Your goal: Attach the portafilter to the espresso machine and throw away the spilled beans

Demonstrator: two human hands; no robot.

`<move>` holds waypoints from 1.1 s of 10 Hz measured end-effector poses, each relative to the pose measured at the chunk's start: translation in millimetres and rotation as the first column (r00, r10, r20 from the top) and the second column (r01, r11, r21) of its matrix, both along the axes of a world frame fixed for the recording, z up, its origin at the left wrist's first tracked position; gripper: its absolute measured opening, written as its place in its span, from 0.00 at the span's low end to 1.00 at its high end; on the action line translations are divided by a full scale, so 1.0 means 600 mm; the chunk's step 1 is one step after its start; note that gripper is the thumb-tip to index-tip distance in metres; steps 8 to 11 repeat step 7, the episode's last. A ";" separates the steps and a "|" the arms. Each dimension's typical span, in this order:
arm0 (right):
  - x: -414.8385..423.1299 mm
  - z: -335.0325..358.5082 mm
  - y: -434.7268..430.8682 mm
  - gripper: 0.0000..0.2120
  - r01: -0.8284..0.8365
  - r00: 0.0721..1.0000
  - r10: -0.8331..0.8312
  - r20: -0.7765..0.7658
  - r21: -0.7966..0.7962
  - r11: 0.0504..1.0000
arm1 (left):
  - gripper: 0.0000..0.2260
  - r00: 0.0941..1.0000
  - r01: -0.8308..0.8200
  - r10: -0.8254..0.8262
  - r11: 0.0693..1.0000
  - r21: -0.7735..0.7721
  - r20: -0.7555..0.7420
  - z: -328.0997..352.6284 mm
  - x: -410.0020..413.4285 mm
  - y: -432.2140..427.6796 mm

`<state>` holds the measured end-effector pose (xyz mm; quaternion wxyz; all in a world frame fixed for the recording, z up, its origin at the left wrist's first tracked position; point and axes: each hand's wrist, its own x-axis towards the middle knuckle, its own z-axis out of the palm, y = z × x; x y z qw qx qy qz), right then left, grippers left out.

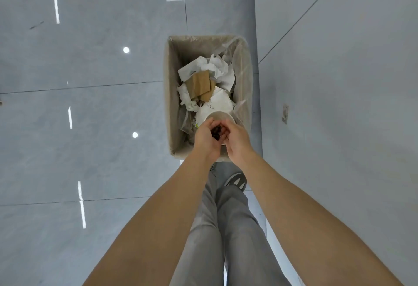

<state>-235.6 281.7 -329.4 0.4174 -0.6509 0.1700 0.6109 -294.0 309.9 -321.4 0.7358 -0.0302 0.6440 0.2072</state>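
Above a lined waste bin (168,95) on a glossy grey tiled floor (90,150), spilled coffee beans (216,132) are held in two bare hands brought together over the near end of the bin. The left hand (204,137) is cupped with its fingers curled up around the dark beans, and the right hand (237,139) is pressed against it, fingers bent inward over the same small heap, so that both are closed loosely on the beans rather than clamped. Crumpled white paper (217,66), a piece of brown cardboard (200,84) and a white paper cup (220,116) are seen lying in the bin just below the hands. Grey trousers (235,229) and a dark shoe (236,181) are visible beneath the forearms. No portafilter or espresso machine is in view. The beans are judged to be light, hard, loose and prone to rolling; they are best carried in a hollowed palm, not pinched, and would likely be scattered if the hands were parted anywhere but directly over the opening
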 end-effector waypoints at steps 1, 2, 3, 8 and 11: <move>-0.004 -0.014 0.001 0.11 -0.010 0.999 0.008 -0.051 -0.028 1.000 | 0.12 1.000 0.009 -0.009 1.000 -0.024 0.004 -0.002 0.002 0.001; -0.008 -0.014 0.004 0.12 -0.015 0.994 0.011 -0.109 -0.038 0.999 | 0.15 1.000 -0.006 0.007 0.999 -0.033 0.024 0.005 0.005 0.005; -0.008 -0.013 0.009 0.13 -0.028 0.990 0.024 -0.137 -0.029 0.999 | 0.17 1.000 -0.008 0.009 0.999 -0.051 0.021 0.009 0.006 0.012; 0.011 0.038 0.018 0.19 -0.216 0.972 0.214 -0.092 -0.013 0.976 | 0.12 0.981 0.167 -0.168 0.986 -0.015 -0.099 0.063 0.015 0.020; 0.011 0.038 0.018 0.19 -0.216 0.972 0.214 -0.092 -0.013 0.976 | 0.12 0.981 0.167 -0.168 0.986 -0.015 -0.099 0.063 0.015 0.020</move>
